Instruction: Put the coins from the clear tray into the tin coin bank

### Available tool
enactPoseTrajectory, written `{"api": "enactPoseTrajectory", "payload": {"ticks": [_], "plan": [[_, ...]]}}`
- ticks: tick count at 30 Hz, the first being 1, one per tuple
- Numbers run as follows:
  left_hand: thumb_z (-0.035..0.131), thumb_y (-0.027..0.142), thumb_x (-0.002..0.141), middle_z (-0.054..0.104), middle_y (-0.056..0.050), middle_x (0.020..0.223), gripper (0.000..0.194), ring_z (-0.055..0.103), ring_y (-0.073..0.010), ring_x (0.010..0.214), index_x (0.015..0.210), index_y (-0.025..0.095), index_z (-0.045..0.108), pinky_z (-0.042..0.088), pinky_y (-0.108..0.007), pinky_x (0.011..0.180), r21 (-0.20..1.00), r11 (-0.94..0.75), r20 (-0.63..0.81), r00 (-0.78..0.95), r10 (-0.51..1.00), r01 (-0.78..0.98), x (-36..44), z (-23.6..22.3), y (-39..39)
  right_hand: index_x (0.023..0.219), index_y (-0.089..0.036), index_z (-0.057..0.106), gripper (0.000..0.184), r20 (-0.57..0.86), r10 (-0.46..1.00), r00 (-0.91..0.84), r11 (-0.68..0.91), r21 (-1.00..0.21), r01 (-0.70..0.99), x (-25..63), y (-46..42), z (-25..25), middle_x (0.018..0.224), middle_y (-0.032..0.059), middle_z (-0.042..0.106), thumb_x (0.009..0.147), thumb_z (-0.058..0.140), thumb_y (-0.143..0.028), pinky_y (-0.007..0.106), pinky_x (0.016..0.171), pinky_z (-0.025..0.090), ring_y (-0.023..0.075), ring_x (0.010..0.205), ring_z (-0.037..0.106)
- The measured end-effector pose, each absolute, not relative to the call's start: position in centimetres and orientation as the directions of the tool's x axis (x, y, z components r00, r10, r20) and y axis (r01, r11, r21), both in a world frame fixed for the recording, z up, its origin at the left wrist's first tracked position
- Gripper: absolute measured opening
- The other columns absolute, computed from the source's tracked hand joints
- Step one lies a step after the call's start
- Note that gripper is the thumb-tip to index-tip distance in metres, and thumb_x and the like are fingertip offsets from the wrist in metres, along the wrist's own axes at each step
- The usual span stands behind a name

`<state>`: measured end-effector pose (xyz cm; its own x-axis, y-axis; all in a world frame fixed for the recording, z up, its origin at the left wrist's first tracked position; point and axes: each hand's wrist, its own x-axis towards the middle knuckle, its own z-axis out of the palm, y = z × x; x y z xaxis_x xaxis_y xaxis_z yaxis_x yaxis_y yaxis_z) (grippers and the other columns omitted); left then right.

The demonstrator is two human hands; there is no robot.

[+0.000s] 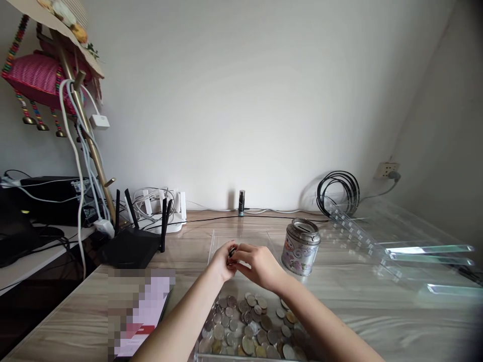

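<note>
Handling stage: appears partway; one small dark item [231, 252] is at the fingers, while many coins lie loose below, unstacked and mixed in size and tone.
Left hand [223, 262]: 1; partly closed, fingers curled around the small dark item.
Right hand [258, 264]: 1; fingers bent together at the same item; whether they grip it cannot be told.
Round silver-toned and brassy metal coins [248, 345]: dozens, overlapping, partly hidden by the forearms; exact count not possible. Location: floor of the box, beneath and nearer than the hands.
Clear rectangular plastic box [234, 358]: 1; on the wood-grain desk [377, 327].
Silver cylindrical metal tin with floral print [301, 254]: 1; upright beside the right hand, slotted lid on; contents not visible.
Remaining: coins in the box are still loose; the quantity already handled cannot be determined.
Black four-antenna router [132, 248]: 1.
Coiled black cable [322, 196]: 1.
</note>
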<state>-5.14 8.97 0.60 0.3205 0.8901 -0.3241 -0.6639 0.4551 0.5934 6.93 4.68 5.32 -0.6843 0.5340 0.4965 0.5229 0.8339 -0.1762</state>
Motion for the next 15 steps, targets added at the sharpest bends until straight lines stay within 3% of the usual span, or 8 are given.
{"api": "enactPoseTrajectory", "payload": {"ticks": [5, 8, 11, 13, 15], "plan": [[0.041, 0.022, 0.074, 0.028, 0.007, 0.041, 0.019, 0.021, 0.0002, 0.028, 0.057, 0.014, 0.038, 0.007, -0.011, 0.025, 0.536, 0.478, -0.295, 0.376, 0.878, -0.696, -5.2, 0.7, 8.9, 0.080, -0.022, 0.060, 0.019, 0.582, 0.519, -0.626, 0.830, -0.166, 0.533, 7.9, 5.2, 5.9, 0.077, 0.0024, 0.059, 0.077, 0.041, -0.025, 0.021, 0.062, 0.038, 0.0109, 0.071, 0.052], [0.037, 0.019, 0.075, 0.035, 0.004, 0.047, 0.015, 0.024, 0.0007, 0.030, 0.063, 0.012, 0.042, 0.007, -0.010, 0.025, 0.508, 0.452, -0.314, 0.331, 0.890, -0.733, -5.5, 0.8, 8.9, 0.080, -0.020, 0.059, 0.022, 0.700, 0.579, -0.419, 0.732, -0.219, 0.645, 10.8, 5.9, 7.9, 0.078, 0.0037, 0.059, 0.077, 0.041, -0.030, 0.022, 0.060, 0.038, 0.0111, 0.068, 0.052], [0.035, 0.011, 0.072, 0.038, 0.002, 0.052, 0.010, 0.032, -0.0003, 0.034, 0.066, 0.011, 0.043, 0.014, -0.009, 0.027, 0.486, 0.447, -0.364, 0.291, 0.885, -0.751, -5.9, 0.9, 9.0, 0.076, -0.020, 0.061, 0.025, 0.778, 0.628, -0.017, 0.376, -0.284, 0.882, 15.4, 7.5, 9.8, 0.074, 0.0040, 0.060, 0.073, 0.042, -0.038, 0.024, 0.056, 0.036, 0.0134, 0.065, 0.051], [0.034, 0.005, 0.068, 0.041, -0.001, 0.055, 0.010, 0.035, -0.0010, 0.038, 0.067, 0.010, 0.043, 0.016, -0.008, 0.027, 0.482, 0.470, -0.382, 0.306, 0.872, -0.739, -6.1, 0.9, 9.1, 0.069, -0.021, 0.062, 0.026, 0.703, 0.689, 0.178, 0.084, -0.321, 0.943, 18.3, 8.7, 10.3, 0.067, 0.0048, 0.060, 0.068, 0.046, -0.041, 0.025, 0.051, 0.034, 0.0163, 0.063, 0.051], [0.034, 0.003, 0.065, 0.042, -0.002, 0.056, 0.012, 0.034, -0.0011, 0.038, 0.067, 0.009, 0.043, 0.015, -0.008, 0.027, 0.489, 0.485, -0.386, 0.318, 0.866, -0.725, -6.2, 0.9, 9.1, 0.065, -0.022, 0.063, 0.023, 0.566, 0.783, 0.258, -0.083, -0.316, 0.945, 20.2, 9.8, 10.3, 0.063, 0.0048, 0.059, 0.062, 0.049, -0.040, 0.025, 0.047, 0.031, 0.0174, 0.060, 0.051]]}}
